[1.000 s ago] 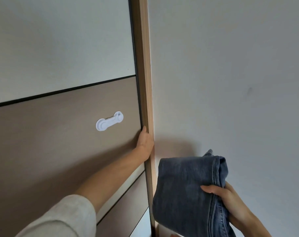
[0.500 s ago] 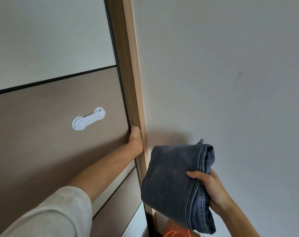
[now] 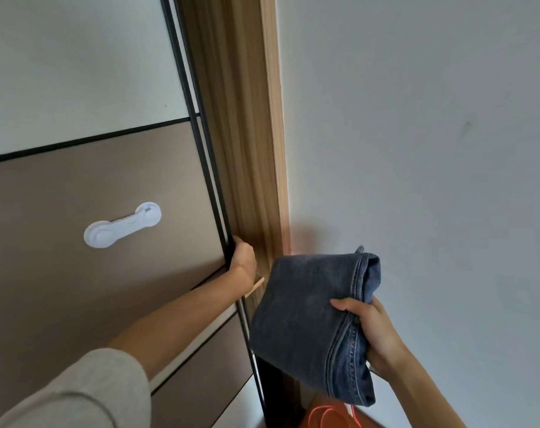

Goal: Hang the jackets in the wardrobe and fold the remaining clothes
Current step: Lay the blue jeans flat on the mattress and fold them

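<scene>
A wardrobe sliding door (image 3: 108,180), beige and white panels in a thin black frame, fills the left of the head view. My left hand (image 3: 242,257) grips its right edge, fingers curled round the black frame. A narrow gap shows the wooden side panel (image 3: 241,149) of the wardrobe. My right hand (image 3: 370,332) grips a folded pair of blue jeans (image 3: 305,316) at its seamed edge, held up just right of the gap. The wardrobe's inside is hidden.
A white plastic child lock (image 3: 122,225) is stuck on the door's beige panel. A plain white wall (image 3: 417,149) lies to the right. An orange object (image 3: 330,415) shows at the bottom below the jeans.
The door has slid left under my left hand, uncovering the wooden side panel. The jeans in my right hand stay at about the same height.
</scene>
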